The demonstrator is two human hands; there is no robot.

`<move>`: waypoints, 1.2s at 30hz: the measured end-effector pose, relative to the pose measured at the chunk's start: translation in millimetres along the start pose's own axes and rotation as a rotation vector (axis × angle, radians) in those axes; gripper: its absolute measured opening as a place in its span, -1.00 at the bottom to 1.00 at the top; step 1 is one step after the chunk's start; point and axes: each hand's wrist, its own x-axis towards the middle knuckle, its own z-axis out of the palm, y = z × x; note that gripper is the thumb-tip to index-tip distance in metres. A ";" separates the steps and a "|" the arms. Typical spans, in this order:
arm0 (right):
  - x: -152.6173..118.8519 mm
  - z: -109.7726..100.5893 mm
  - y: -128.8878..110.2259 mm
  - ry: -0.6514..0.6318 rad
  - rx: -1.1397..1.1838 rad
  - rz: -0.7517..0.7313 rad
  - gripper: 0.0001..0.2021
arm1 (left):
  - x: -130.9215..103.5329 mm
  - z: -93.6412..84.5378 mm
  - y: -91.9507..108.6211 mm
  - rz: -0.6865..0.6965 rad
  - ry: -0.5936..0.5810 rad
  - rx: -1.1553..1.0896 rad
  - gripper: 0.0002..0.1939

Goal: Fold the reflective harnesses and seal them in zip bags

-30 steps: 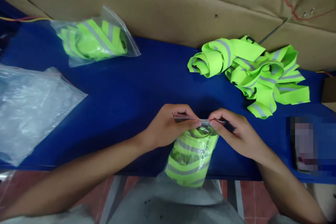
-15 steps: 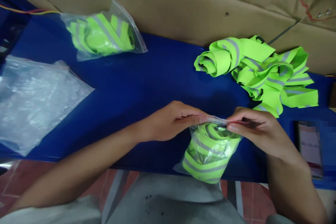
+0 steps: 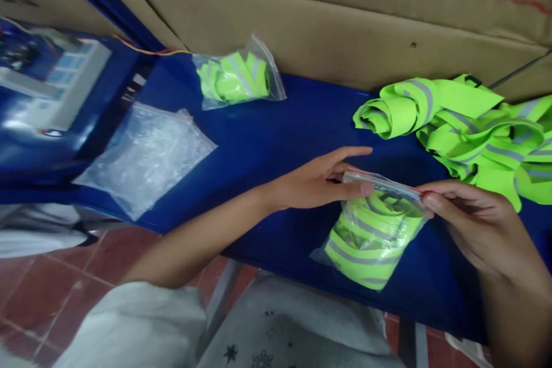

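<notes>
A clear zip bag (image 3: 368, 247) with a rolled neon-yellow reflective strap inside hangs tilted over the near edge of the blue table. My right hand (image 3: 470, 213) pinches the right end of its red-lined zip strip between thumb and fingers. At the left end, my left hand (image 3: 319, 181) has its thumb on the front of the bag and fingers behind, while the index finger stretches out free. A tangled heap of loose reflective straps (image 3: 478, 132) lies beyond my right hand.
Another filled zip bag (image 3: 235, 77) rests against the brown cardboard (image 3: 280, 17) at the back. Flat clear bags (image 3: 150, 155) are stacked on the left of the blue table (image 3: 280, 126). Farther left is a white device with pale blue squares (image 3: 71, 80).
The view has swung left, bringing the white device into sight. My left index finger has lifted away from the bag's top, and its thumb has come onto the front. The right hand keeps its pinch.
</notes>
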 end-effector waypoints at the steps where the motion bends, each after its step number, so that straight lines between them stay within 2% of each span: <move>1: 0.6 2.9 0.2 0.031 0.078 0.006 -0.78 | -1.5 1.8 1.2 0.004 0.022 0.008 -0.02; 3: 0.9 11.2 -1.5 0.106 0.235 0.021 -0.80 | -6.4 7.8 3.6 0.059 0.101 0.175 0.18; 5: -0.1 21.7 -3.7 0.125 0.343 0.041 -0.80 | -12.9 17.7 4.6 0.176 0.198 0.493 0.22; 8: -2.9 36.4 -3.6 -0.015 0.393 0.092 -0.79 | -22.6 34.4 2.6 0.251 0.312 0.935 0.14; 11: -6.1 43.3 -0.2 -0.190 0.378 0.093 -0.75 | -31.3 36.4 6.3 0.223 0.388 1.108 -0.03; 13: -7.7 43.7 1.8 -0.264 0.345 0.054 -0.69 | -38.8 21.5 20.5 0.254 0.445 1.242 -0.13; 15: -8.4 43.0 2.6 -0.304 0.278 0.004 -0.67 | -48.7 -4.7 45.2 0.279 0.482 1.431 -0.19; 16: -8.3 42.8 2.5 -0.314 0.227 -0.020 -0.68 | -54.1 -20.1 59.5 0.284 0.449 1.500 -0.20; 17: -8.1 42.7 2.3 -0.322 0.166 -0.038 -0.68 | -59.4 -35.7 73.5 0.257 0.410 1.557 -0.21; 18: -7.6 43.0 2.0 -0.326 0.103 -0.048 -0.67 | -64.0 -50.8 85.6 0.235 0.430 1.600 -0.24; 20: -6.4 44.3 1.5 -0.335 0.000 -0.048 -0.64 | -70.0 -77.1 99.8 0.121 0.408 1.680 -0.38; 22: -5.3 46.1 1.5 -0.345 -0.042 -0.040 -0.61 | -70.3 -96.4 97.8 0.009 0.389 1.702 -0.50; 25: -4.0 48.9 3.1 -0.359 -0.029 -0.057 -0.62 | -62.4 -112.4 74.2 -0.071 0.397 1.640 -0.54; 28: -3.9 51.1 6.6 -0.375 -0.025 -0.084 -0.64 | -56.3 -116.0 51.7 -0.053 0.565 1.562 -0.54; 31: -5.2 48.8 6.8 -0.373 -0.103 -0.144 -0.67 | -63.7 -109.3 44.1 0.049 0.677 1.582 -0.43; 33: -5.0 41.1 2.2 -0.279 -0.260 -0.285 -0.72 | -71.9 -99.1 43.3 0.140 0.732 1.608 -0.34; 35: -2.1 27.6 -4.8 -0.055 -0.472 -0.489 -0.77 | -75.3 -84.3 39.8 0.231 0.752 1.587 -0.32; 36: 0.4 19.2 -8.0 0.079 -0.568 -0.571 -0.78 | -73.9 -75.2 36.0 0.268 0.718 1.568 -0.33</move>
